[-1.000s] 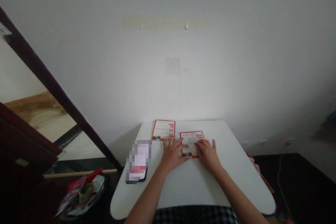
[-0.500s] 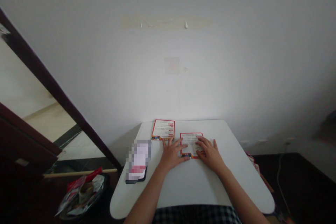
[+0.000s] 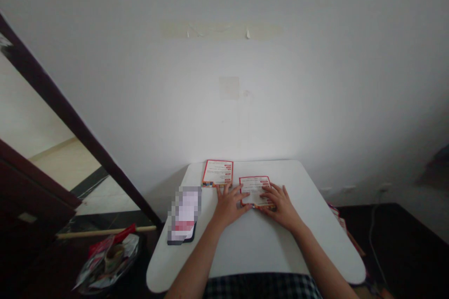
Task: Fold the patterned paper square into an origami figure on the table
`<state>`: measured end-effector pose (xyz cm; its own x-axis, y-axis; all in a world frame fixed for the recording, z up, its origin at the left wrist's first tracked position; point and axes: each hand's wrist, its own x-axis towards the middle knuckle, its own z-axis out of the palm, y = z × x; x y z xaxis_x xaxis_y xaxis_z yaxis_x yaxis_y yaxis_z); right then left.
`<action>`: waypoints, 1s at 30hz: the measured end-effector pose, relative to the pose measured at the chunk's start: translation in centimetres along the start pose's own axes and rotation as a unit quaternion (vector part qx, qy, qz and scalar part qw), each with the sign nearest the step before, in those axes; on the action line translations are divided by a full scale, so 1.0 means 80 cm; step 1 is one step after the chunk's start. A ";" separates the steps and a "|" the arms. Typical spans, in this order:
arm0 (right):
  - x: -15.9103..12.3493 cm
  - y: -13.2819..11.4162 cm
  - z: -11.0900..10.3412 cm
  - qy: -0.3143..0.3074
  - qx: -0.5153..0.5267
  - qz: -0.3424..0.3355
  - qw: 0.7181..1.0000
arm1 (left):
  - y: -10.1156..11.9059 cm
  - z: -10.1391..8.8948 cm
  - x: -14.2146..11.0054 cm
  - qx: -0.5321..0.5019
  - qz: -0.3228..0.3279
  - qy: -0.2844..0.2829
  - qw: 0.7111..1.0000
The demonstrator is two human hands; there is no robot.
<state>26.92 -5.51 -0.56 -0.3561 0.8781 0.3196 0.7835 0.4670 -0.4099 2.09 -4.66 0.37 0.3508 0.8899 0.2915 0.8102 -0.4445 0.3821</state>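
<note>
A white leaflet [image 3: 253, 187] with a red border, printed lines and a coloured strip along its bottom lies in front of me on the white table [image 3: 263, 247]. My left hand [image 3: 229, 204] rests at its left edge with fingers spread, thumb stretched toward the bottom edge. On the right side, my right hand [image 3: 278, 205] lies over the leaflet, fingers apart and its thumb by the lower edge. That edge seems bent or slightly raised; the fingers cover part of it. A second similar leaflet [image 3: 218, 171] lies beyond my left fingertips.
A smartphone [image 3: 184, 217] with a blurred-out screen lies at the table's left side. A white wall [image 3: 228, 126] stands behind the table. On the floor at left is a bin [image 3: 112, 261] with wrappers and a cardboard roll. A cable [image 3: 372, 238] hangs at right.
The near leaflet has shifted slightly left, and its coloured bottom strip now looks narrower. My right hand has drawn in slightly, thumb closer to the bottom edge. My left hand has barely moved.
</note>
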 end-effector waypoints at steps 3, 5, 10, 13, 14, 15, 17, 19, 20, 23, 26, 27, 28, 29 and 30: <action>-0.001 0.001 -0.002 -0.009 0.010 -0.004 1.000 | 0.000 -0.001 0.001 -0.004 -0.004 0.002 1.000; -0.001 0.003 -0.001 -0.013 0.019 -0.005 1.000 | 0.001 -0.002 0.001 -0.006 -0.009 0.008 1.000; -0.001 0.013 0.006 0.004 0.051 0.011 0.999 | 0.003 -0.004 0.001 -0.016 -0.015 0.029 0.999; 0.000 0.017 0.010 0.028 0.077 0.023 0.996 | 0.003 -0.005 0.001 -0.027 -0.017 0.042 0.999; 0.000 0.018 0.010 0.037 0.086 0.026 0.995 | 0.003 -0.006 0.000 -0.034 -0.017 0.044 0.998; 0.000 0.019 0.011 0.046 0.094 0.027 0.994 | 0.002 -0.006 0.000 -0.041 -0.017 0.044 0.998; 0.000 0.020 0.013 0.061 0.105 0.030 0.992 | 0.000 -0.006 -0.001 -0.055 -0.014 0.043 0.997; 0.000 0.021 0.015 0.078 0.111 0.036 0.990 | -0.002 -0.004 -0.001 -0.060 -0.014 0.047 0.997; 0.000 0.022 0.016 0.084 0.112 0.039 0.989 | -0.003 -0.002 -0.001 -0.059 -0.015 0.052 0.997; 0.001 0.026 0.022 0.095 0.103 0.046 0.989 | -0.006 0.004 0.002 -0.046 -0.021 0.068 0.996; 0.004 0.028 0.025 0.101 0.079 0.050 0.990 | -0.009 0.010 0.008 -0.032 -0.046 0.086 0.995; 0.005 0.027 0.026 0.104 0.070 0.050 0.991 | -0.010 0.012 0.010 -0.029 -0.050 0.083 0.995; 0.006 0.026 0.026 0.107 0.060 0.050 0.991 | -0.011 0.013 0.012 -0.028 -0.059 0.081 0.995; 0.008 0.025 0.026 0.114 0.052 0.052 0.991 | -0.011 0.014 0.014 -0.029 -0.066 0.078 0.994; 0.010 0.023 0.027 0.124 0.044 0.057 0.990 | -0.011 0.014 0.015 -0.031 -0.071 0.075 0.994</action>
<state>26.98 -3.76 -2.89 -0.1238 0.8782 0.4621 0.7603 0.3832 -0.5246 2.33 -3.10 -0.61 0.1570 0.9209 0.3567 0.8140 -0.3252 0.4813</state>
